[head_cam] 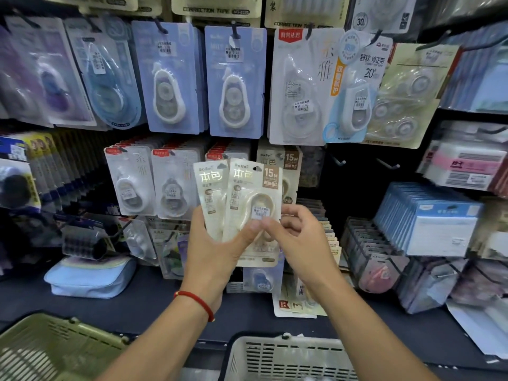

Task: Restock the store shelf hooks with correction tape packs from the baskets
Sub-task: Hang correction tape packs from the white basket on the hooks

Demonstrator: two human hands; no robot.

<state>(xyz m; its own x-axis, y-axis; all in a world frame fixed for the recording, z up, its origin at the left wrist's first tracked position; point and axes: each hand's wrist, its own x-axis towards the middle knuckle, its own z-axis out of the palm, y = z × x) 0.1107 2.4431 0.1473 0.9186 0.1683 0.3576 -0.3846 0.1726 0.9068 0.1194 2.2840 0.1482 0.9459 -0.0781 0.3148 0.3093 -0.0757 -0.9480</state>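
Shelf hooks crowded | left hand clamped on two beige tape packs | right hand pinching front pack | baskets below

The two beige packs at the centre of the frame are matt card with glossy gilt lettering, each under a clear, shiny plastic blister. A paper price sticker sits on the front blister. The blue packs across the upper middle have smooth card backs and glinting plastic bubbles. At the lower edge my white basket and green basket look like moulded slotted plastic, dull-surfaced. The bare hooks right of centre look like thin metal wire. A red woven cord circles my left wrist. At lower left lies a soft pale-blue cloth pouch.
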